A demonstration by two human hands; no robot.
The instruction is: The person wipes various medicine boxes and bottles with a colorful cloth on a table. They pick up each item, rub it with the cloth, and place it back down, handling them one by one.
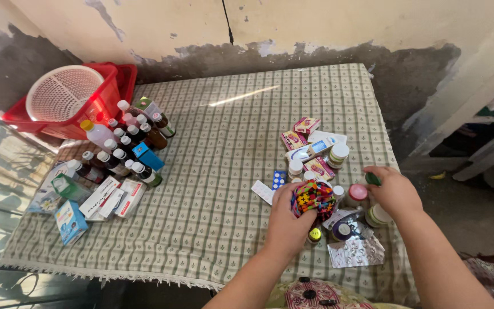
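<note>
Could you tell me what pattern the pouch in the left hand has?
The pouch is multicoloured with flower-like shapes on black; head view.

A colourful patterned pouch (313,197) is gripped by the left hand (286,220) on the checked desk (218,171); a small green object (373,179) is pinched by the right hand (394,191).

Soft daylight, a glare streak on the checked tablecloth (241,96), dim left edge, wide-angle bending at borders.

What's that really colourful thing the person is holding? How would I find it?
Look at the table with the green checked cloth, then at the pile of small pill bottles and boxes near its right side. There, the left hand grips a little pouch; it alone is covered in bright, many-coloured patterns, unlike the plain white bottles around it.
</note>
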